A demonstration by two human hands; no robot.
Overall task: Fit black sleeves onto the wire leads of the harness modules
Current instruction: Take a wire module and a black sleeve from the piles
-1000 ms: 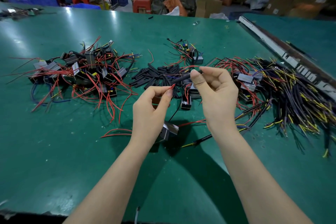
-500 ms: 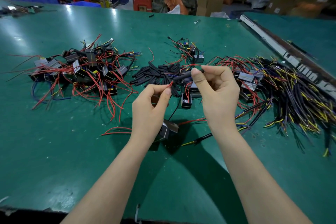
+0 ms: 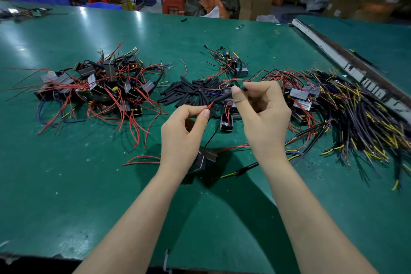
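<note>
My left hand (image 3: 185, 133) pinches the tip of a red wire lead (image 3: 210, 105) between thumb and forefinger. The lead belongs to a black harness module (image 3: 205, 159) that hangs below that hand, just above the table. My right hand (image 3: 263, 115) pinches a black sleeve (image 3: 224, 97) whose near end meets the red tip. Behind both hands lies a pile of loose black sleeves (image 3: 191, 91).
A heap of modules with red leads (image 3: 100, 89) lies at the left. More modules (image 3: 300, 100) and a mass of dark and yellow wires (image 3: 364, 118) spread at the right. A small module cluster (image 3: 231, 62) sits behind the sleeves. A metal rail (image 3: 333, 53) borders the green table (image 3: 66, 173).
Both hands stay almost in place; the red tip and the sleeve's end have drawn together.
</note>
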